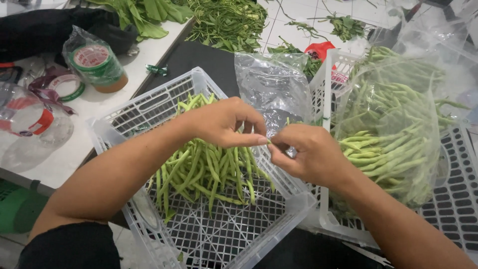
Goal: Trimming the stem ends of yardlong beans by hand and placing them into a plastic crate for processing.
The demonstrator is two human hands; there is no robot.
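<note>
My left hand [225, 122] and my right hand [304, 152] meet above the right rim of a white plastic crate [149, 107], fingertips pinched together on the tip of a green bean [269, 142]. A pile of green beans [206, 172] lies in that crate under my left hand. A clear plastic bag [271, 82] stands open just behind my hands. To the right, a large clear bag full of green beans [391, 134] rests in a second white crate [455, 199].
A white table at the left carries rolls of tape [97, 62], a clear bottle [30, 122] and dark cloth. Leafy greens [226, 22] lie on the tiled floor behind. A red bag [319, 50] sits near the second crate.
</note>
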